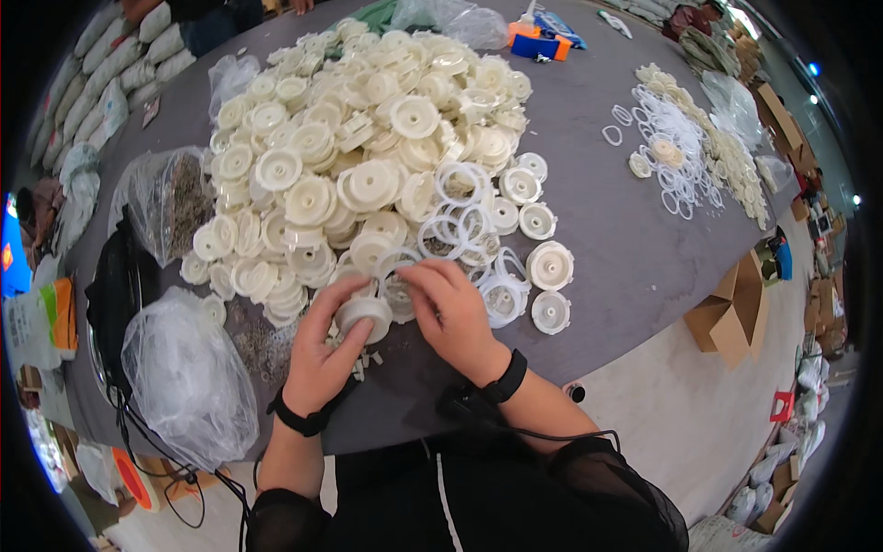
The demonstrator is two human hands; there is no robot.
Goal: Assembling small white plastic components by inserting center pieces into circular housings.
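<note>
A cream round plastic cap is gripped between the thumb and fingers of my left hand, above the table's near part. Close beside it on the right is my right hand, its fingers bent and pinched together near the cap's top edge. Whatever those fingertips hold is too small or hidden to make out. Clear white rings lie loosely just beyond my right hand. Past both hands rises a big heap of cream round plastic caps. Several caps with raised centres lie in a loose column to the right.
A second pile of white rings and small cream parts lies at the table's far right. Clear plastic bags sit at the left, near a black bag and cables. An open cardboard box stands on the floor right of the table.
</note>
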